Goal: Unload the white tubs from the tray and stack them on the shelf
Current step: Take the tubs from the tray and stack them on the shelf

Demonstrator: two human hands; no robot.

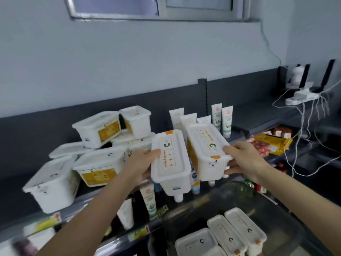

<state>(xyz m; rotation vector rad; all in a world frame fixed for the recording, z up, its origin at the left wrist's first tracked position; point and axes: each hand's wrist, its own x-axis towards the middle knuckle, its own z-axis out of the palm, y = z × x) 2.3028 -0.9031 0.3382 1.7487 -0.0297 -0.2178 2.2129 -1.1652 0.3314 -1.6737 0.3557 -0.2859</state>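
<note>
White plastic tubs fill the frame's centre: the left hand (142,163) grips 1 tub (169,159) by its side, fingers closed around it, and the right hand (241,159) clasps another tub (206,148). More tubs (96,154) sit piled on the shelf (88,196) at left; 3 remain in the tray (276,206) at lower right.
</note>
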